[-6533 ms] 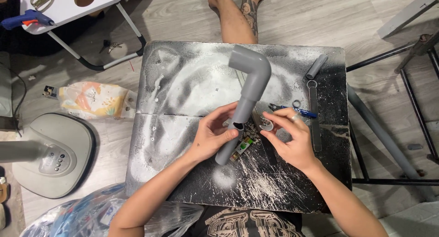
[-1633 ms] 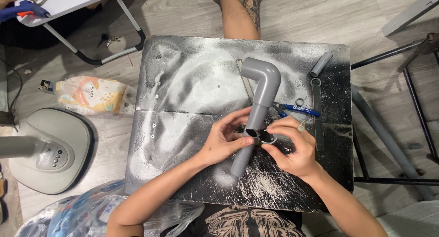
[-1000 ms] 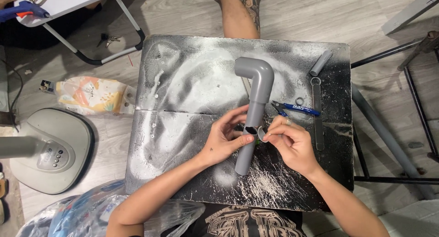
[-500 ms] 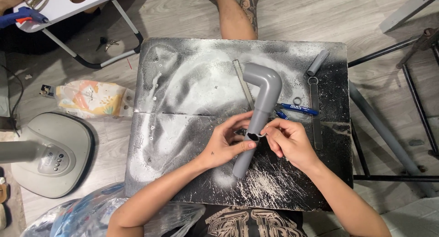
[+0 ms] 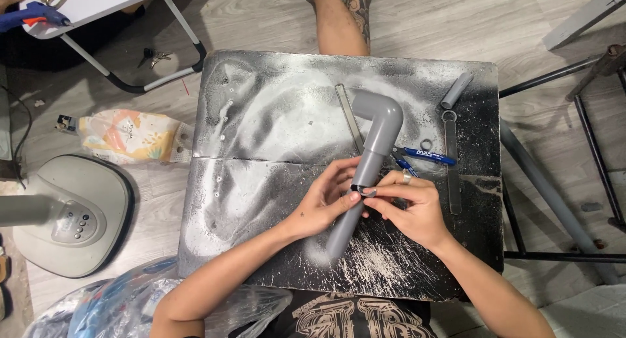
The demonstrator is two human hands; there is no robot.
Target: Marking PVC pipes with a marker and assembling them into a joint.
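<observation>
Holding the grey pipe (image 5: 369, 168) mid-length over the black board (image 5: 261, 181), left hand (image 5: 323, 204) wraps it from the side, right hand (image 5: 407, 207) pinches a small metal ring (image 5: 366, 192) against it. Blue pliers (image 5: 420, 156) lie just beside.

Bare-armed person in a black printed shirt, ring (image 5: 405, 177) on the right hand (image 5: 411, 207), tattooed shin (image 5: 358, 15).

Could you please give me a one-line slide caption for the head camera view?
Both hands, left hand and right hand, hold a grey elbow pipe over a paint-streaked black board.
</observation>
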